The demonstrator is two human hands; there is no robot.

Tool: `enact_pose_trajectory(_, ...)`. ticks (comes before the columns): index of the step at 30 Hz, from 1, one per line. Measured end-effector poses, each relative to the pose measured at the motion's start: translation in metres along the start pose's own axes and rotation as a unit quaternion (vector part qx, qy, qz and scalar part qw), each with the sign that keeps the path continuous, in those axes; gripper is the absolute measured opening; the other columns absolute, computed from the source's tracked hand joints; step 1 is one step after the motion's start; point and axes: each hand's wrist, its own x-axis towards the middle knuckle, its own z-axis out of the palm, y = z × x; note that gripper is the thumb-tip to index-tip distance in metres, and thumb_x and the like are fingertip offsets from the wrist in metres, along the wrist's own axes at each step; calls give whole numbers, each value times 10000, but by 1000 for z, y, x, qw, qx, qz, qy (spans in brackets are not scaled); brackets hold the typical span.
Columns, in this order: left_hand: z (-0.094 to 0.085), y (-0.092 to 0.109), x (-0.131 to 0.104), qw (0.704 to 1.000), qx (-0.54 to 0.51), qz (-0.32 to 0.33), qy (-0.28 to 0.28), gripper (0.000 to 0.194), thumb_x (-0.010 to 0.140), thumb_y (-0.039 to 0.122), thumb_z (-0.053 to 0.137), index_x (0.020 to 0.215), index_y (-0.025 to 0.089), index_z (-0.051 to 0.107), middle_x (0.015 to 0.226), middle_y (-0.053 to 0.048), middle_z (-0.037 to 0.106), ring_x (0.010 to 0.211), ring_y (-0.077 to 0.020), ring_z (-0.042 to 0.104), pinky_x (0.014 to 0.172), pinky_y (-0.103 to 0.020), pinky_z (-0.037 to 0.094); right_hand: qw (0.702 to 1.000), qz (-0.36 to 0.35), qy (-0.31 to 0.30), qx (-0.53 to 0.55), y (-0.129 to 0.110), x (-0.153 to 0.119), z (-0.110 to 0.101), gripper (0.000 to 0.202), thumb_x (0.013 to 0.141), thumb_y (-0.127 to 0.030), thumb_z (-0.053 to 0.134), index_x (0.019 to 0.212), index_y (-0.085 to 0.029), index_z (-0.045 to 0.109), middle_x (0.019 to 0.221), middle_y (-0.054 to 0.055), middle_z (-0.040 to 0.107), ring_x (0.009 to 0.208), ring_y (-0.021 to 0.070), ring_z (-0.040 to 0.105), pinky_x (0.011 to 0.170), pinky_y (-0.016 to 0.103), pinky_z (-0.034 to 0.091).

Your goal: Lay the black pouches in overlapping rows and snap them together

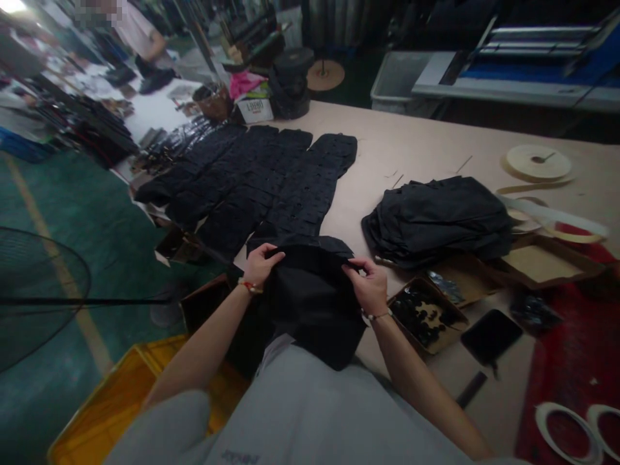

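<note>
Between my hands a black fabric piece (314,297) is stretched at the table's near edge, its lower part hanging down in front of my body. My left hand (262,265) pinches its left upper edge between thumb and fingers. On the opposite side, my right hand (368,283) grips the right upper corner, fingers closed. Beyond, rows of black fabric pieces (290,187) lie spread over the table. To the right of them is a thick stack of black fabric pieces (438,216).
Right of my hand sits a cardboard box of small black parts (426,313), near a black pouch (491,337). A tape roll (537,161) lies at the table's (397,145) far right. A yellow crate (116,394) stands below left. Another person (140,39) works far left.
</note>
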Motion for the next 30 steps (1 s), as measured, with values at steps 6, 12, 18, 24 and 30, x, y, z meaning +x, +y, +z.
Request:
enact_pose_trajectory(6, -139, 38, 13, 996, 11, 46, 73, 292, 611, 384, 759, 793, 196, 629, 756, 5, 642, 687, -149, 595, 626, -262, 501, 989, -119, -44, 82, -79, -29, 76, 133, 803, -247, 677, 923, -262, 732, 942, 39, 653, 856, 178, 635, 786, 321, 530)
enact_pose_trajectory(12, -159, -19, 107, 994, 55, 93, 19, 251, 645, 381, 730, 797, 197, 650, 767, 3, 657, 739, -160, 612, 714, -282, 512, 996, -80, 13, 30, -35, 1, 166, 245, 807, -259, 645, 1039, -258, 722, 1083, 56, 660, 991, 204, 633, 896, 347, 508)
enact_pose_trajectory(18, -84, -126, 192, 978, 137, -38, -152, 254, 693, 360, 715, 844, 158, 687, 848, -47, 700, 820, -169, 627, 786, -272, 491, 988, 119, 15, -100, 86, 34, 241, 302, 744, -203, 587, 1007, -135, 720, 1074, 117, 681, 1024, 226, 630, 966, 352, 455)
enact_pose_trajectory(24, -76, -177, 214, 953, 205, -49, -216, 244, 729, 299, 695, 936, 172, 697, 948, -74, 707, 886, -201, 645, 854, -303, 485, 977, 131, -1, -169, 113, 19, 249, 376, 778, -160, 499, 1114, -151, 665, 1152, 96, 637, 1095, 191, 585, 1002, 309, 410)
enact_pose_trajectory(30, -85, -163, 202, 907, 369, 96, -179, 555, 722, 320, 708, 1248, 207, 570, 1302, -154, 536, 1168, -312, 513, 945, -400, 449, 946, 198, -3, -256, 107, 25, 257, 362, 768, -197, 541, 1109, -172, 664, 1176, 65, 603, 973, 179, 613, 876, 247, 463)
